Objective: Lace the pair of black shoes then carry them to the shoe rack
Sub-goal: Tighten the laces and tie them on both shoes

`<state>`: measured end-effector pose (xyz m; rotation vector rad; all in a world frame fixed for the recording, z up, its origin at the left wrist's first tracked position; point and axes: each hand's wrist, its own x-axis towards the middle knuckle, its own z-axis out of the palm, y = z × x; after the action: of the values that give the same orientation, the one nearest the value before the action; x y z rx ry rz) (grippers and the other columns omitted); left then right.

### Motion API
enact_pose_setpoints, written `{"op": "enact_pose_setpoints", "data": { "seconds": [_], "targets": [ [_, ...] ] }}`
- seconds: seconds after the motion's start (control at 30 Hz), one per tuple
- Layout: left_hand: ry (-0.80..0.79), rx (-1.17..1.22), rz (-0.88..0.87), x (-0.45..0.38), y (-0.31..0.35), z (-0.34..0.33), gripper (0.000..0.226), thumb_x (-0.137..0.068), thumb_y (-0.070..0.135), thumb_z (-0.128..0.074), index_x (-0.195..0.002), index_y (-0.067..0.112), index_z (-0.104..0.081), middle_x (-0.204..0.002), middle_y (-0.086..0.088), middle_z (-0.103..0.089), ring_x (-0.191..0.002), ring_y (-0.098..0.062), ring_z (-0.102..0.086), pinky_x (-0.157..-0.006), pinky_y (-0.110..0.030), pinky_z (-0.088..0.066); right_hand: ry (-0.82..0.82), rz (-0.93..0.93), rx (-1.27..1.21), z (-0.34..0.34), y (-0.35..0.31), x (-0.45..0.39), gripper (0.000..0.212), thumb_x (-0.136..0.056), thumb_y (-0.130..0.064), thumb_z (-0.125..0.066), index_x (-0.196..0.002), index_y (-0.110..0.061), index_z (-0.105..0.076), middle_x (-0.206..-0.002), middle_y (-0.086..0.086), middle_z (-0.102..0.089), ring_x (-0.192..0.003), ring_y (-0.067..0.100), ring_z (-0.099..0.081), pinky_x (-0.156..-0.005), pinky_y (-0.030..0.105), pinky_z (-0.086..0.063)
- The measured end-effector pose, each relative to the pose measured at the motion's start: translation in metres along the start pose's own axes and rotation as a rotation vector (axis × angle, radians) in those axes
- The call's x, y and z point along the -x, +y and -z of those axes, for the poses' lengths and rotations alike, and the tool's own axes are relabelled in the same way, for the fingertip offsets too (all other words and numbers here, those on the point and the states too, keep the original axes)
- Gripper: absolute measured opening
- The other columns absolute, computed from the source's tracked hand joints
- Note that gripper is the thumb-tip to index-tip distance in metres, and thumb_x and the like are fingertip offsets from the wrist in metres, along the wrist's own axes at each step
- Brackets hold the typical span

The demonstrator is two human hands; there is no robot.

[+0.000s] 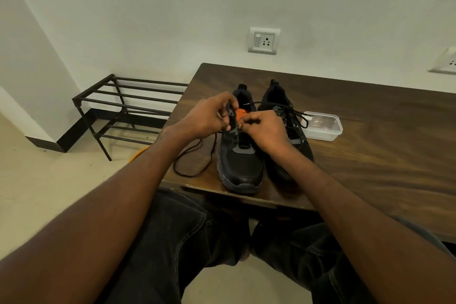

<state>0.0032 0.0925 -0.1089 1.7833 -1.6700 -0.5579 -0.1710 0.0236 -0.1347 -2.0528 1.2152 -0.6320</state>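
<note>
Head view. Two black shoes on the table (370, 131): left shoe (240, 165), right shoe (281, 106), side by side, toes toward the person. One lace (195, 155) trails left. Left hand (207, 116) and right hand (264, 131) each pinch something at the left shoe's eyelets; fingertips hide exactly what. One rack (123, 108), one box (323, 126); the table hides the rack's right end.

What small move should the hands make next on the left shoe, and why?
Probably draw the lace through the eyelet: both hands, left and right, pinch at the left shoe, whose lace lies slack in a loop on the table.
</note>
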Motion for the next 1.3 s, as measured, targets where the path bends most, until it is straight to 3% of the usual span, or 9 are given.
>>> {"op": "enact_pose_setpoints", "data": {
  "seconds": [0.23,0.5,0.7,0.77,0.83,1.03,1.1,1.23,1.3],
  "targets": [
    [-0.033,-0.016,0.062,0.002,0.002,-0.001,0.015,-0.084,0.007,-0.081,-0.093,0.014,-0.071,-0.092,0.0,-0.073,-0.086,-0.009,-0.07,-0.08,-0.026,-0.059,-0.01,-0.007,0.022,-0.006,-0.001,0.001,0.011,-0.092,-0.032,-0.074,-0.095,-0.041,-0.079,-0.102,-0.011,-0.077,-0.1,0.015,-0.07,-0.091,0.046,-0.06],
    [0.046,-0.073,-0.029,0.002,0.004,-0.001,0.012,-0.095,0.01,-0.068,-0.088,0.02,-0.064,-0.094,0.0,-0.069,-0.095,-0.017,-0.066,-0.09,-0.044,-0.058,-0.098,0.094,0.4,0.015,-0.02,0.012,0.037,-0.092,-0.045,-0.067,-0.128,-0.039,-0.063,-0.114,-0.003,-0.07,-0.103,0.023,-0.067,-0.089,0.05,-0.059],
    [0.321,0.592,-0.031,0.005,0.015,0.018,0.011,-0.108,0.012,-0.045,-0.101,0.018,-0.05,-0.079,-0.004,-0.061,-0.07,-0.019,-0.061,-0.054,-0.023,-0.044,-0.231,0.09,0.619,0.031,-0.022,0.016,0.078,-0.084,-0.071,-0.069,-0.15,-0.042,-0.038,-0.145,0.005,-0.049,-0.137,0.032,-0.044,-0.106,0.055,-0.047],
    [0.314,0.287,0.062,0.005,0.014,0.013,0.005,-0.105,0.017,-0.054,-0.102,0.021,-0.057,-0.083,0.002,-0.062,-0.073,-0.012,-0.059,-0.06,-0.022,-0.045,-0.21,0.114,0.64,0.029,-0.021,0.015,0.082,-0.084,-0.072,-0.069,-0.153,-0.041,-0.036,-0.149,0.006,-0.045,-0.139,0.033,-0.04,-0.109,0.055,-0.044],
    [0.132,-0.092,0.124,0.005,0.008,0.003,0.003,-0.1,0.024,-0.066,-0.097,0.023,-0.065,-0.09,0.005,-0.066,-0.082,-0.008,-0.061,-0.068,-0.022,-0.045,-0.188,0.13,0.636,0.027,-0.02,0.013,0.084,-0.083,-0.071,-0.07,-0.154,-0.04,-0.036,-0.15,0.005,-0.043,-0.139,0.031,-0.04,-0.11,0.054,-0.043],
    [0.025,-0.17,0.15,0.0,0.007,-0.004,0.006,-0.098,0.018,-0.066,-0.092,0.017,-0.067,-0.089,0.003,-0.066,-0.082,-0.009,-0.061,-0.068,-0.022,-0.041,-0.192,0.137,0.598,0.026,-0.018,0.011,0.082,-0.084,-0.068,-0.072,-0.153,-0.04,-0.038,-0.15,0.004,-0.042,-0.139,0.03,-0.041,-0.109,0.053,-0.044],
    [0.073,0.018,0.162,-0.003,0.009,-0.001,0.01,-0.105,0.016,-0.055,-0.1,0.016,-0.064,-0.097,-0.003,-0.07,-0.094,-0.02,-0.067,-0.074,-0.028,-0.052,-0.197,0.137,0.584,0.026,-0.016,0.011,0.082,-0.084,-0.068,-0.072,-0.153,-0.04,-0.037,-0.15,0.004,-0.041,-0.139,0.031,-0.041,-0.109,0.053,-0.045],
    [0.32,0.929,0.118,-0.002,0.013,0.023,0.024,-0.113,0.02,-0.034,-0.099,0.014,-0.053,-0.086,-0.007,-0.07,-0.09,-0.031,-0.072,-0.063,-0.028,-0.053,-0.214,0.133,0.567,0.027,-0.015,0.011,0.083,-0.084,-0.068,-0.072,-0.154,-0.04,-0.037,-0.15,0.004,-0.041,-0.14,0.031,-0.041,-0.11,0.056,-0.044],
    [0.373,0.773,0.147,-0.002,0.007,0.022,0.016,-0.111,0.025,-0.043,-0.101,0.018,-0.053,-0.079,-0.002,-0.062,-0.075,-0.023,-0.064,-0.058,-0.027,-0.046,-0.211,0.132,0.558,0.027,-0.013,0.01,0.083,-0.084,-0.067,-0.072,-0.154,-0.04,-0.036,-0.15,0.003,-0.041,-0.14,0.031,-0.041,-0.11,0.056,-0.044]
  ]
}}
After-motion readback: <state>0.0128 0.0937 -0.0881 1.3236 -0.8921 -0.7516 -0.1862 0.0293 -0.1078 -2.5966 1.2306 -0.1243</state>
